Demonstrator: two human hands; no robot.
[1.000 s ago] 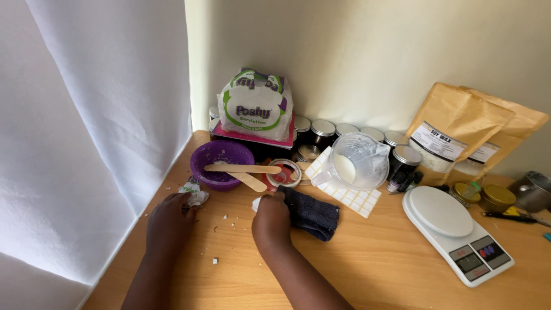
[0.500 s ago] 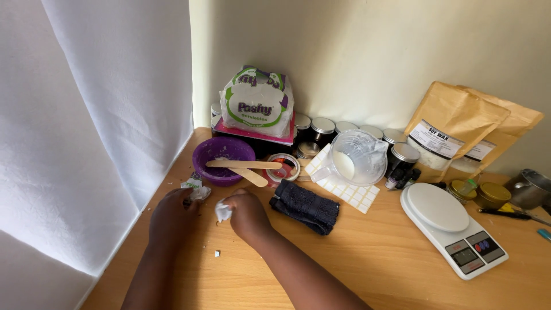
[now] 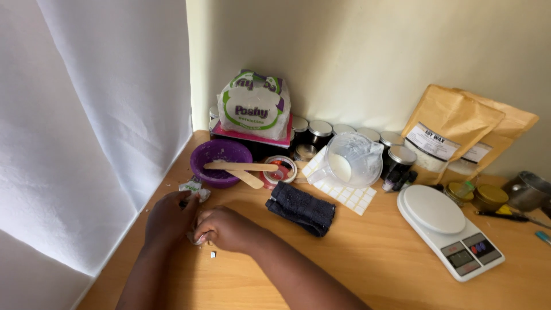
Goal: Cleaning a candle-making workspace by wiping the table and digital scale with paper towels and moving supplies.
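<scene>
Both grips are pinched shut on scraps of white tissue: the right hand (image 3: 227, 229) holds a scrap (image 3: 195, 237) at its fingertips, just left of it, while the left hand (image 3: 169, 215) touches a crumpled wad (image 3: 192, 188) beyond its knuckles. Farther back on the worktop (image 3: 367, 252) sits a purple bowl (image 3: 221, 161).
</scene>
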